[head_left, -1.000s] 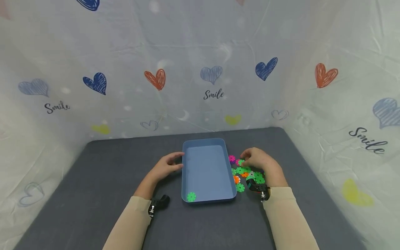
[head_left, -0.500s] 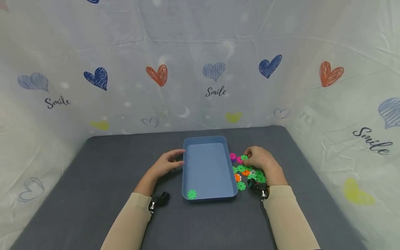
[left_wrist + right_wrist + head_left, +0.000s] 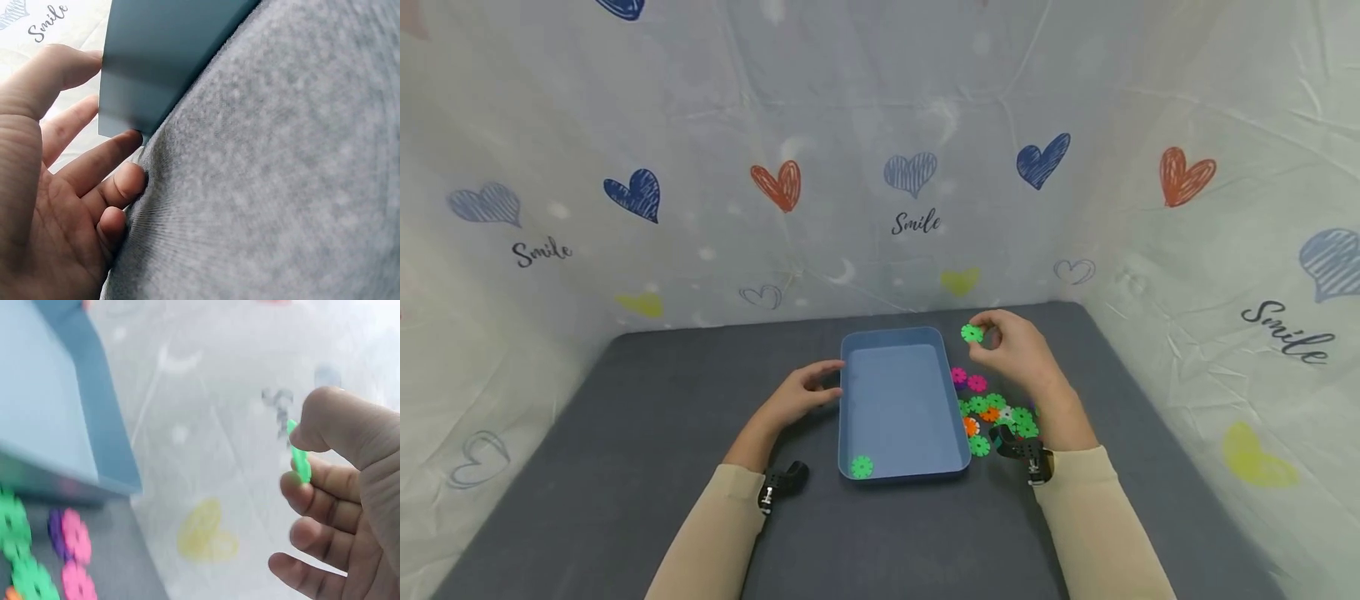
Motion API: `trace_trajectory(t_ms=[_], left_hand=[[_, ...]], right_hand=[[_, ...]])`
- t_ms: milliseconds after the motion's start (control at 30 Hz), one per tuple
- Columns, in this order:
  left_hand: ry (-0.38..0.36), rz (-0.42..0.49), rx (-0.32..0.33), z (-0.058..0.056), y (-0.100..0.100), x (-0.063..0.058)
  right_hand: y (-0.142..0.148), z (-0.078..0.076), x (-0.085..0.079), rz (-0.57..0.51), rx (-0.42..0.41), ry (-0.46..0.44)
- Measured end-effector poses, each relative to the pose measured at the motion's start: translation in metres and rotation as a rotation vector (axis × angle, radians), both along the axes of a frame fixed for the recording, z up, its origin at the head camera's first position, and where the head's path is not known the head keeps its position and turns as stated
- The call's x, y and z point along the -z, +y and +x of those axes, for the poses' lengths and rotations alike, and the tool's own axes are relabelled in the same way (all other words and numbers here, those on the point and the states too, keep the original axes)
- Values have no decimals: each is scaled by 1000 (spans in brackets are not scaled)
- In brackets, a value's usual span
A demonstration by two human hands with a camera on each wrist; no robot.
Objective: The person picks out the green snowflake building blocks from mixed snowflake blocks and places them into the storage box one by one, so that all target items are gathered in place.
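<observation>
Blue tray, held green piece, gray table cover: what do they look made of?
Blue tray: likely rigid plastic, satin; smooth and evenly colored, though coated metal isn't ruled out.
Green piece: probably molded plastic; bright solid color, thin, notched outline; gloss hard to judge.
Gray table cover: looks like matte fabric, weave unclear; left wrist view shows fine ribbed creases.

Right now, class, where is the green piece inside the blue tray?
In the head view, the green piece lies in the near left corner of the blue tray, below and right of the left hand at the tray's left side.
</observation>
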State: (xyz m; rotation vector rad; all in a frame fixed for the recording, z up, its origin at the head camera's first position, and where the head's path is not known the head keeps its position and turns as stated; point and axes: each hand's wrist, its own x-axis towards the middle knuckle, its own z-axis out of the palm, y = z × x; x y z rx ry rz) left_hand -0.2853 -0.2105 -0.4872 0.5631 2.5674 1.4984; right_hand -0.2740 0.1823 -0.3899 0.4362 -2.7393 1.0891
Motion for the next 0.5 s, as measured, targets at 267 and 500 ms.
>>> trace_trajectory(t_ms=[267,500], left_hand=[[23,0,2,3,1,3],[36,-20,-22,1,1,1]], right_hand=[[-46,22,-7,-54,-119,108],[-86,34,1,-65,-260,245]])
